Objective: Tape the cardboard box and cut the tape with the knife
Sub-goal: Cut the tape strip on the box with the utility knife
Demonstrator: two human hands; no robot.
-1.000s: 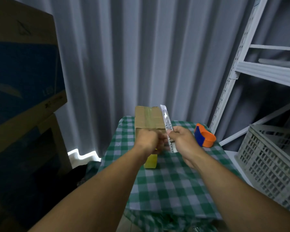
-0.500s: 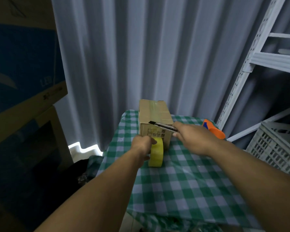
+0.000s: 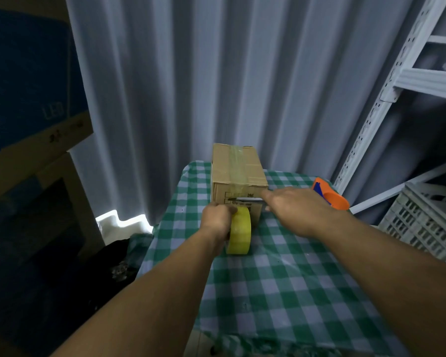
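Note:
A small cardboard box (image 3: 236, 168) stands at the far end of a table with a green checked cloth (image 3: 281, 274). A strip of clear tape runs along the box top and down its near face. My left hand (image 3: 216, 217) grips a yellow tape roll (image 3: 240, 230) standing on edge in front of the box. My right hand (image 3: 294, 210) holds a utility knife (image 3: 247, 200) level, its blade pointing left across the box's near face just above the roll.
An orange and blue tape dispenser (image 3: 330, 197) lies at the table's far right. A white plastic crate (image 3: 428, 222) and a white metal shelf frame (image 3: 386, 86) stand on the right. Large cardboard boxes (image 3: 29, 119) are stacked on the left, and a grey curtain hangs behind.
The knife swung from upright down to level across the box's near face. My left hand drew the yellow roll down to the table in front of the box.

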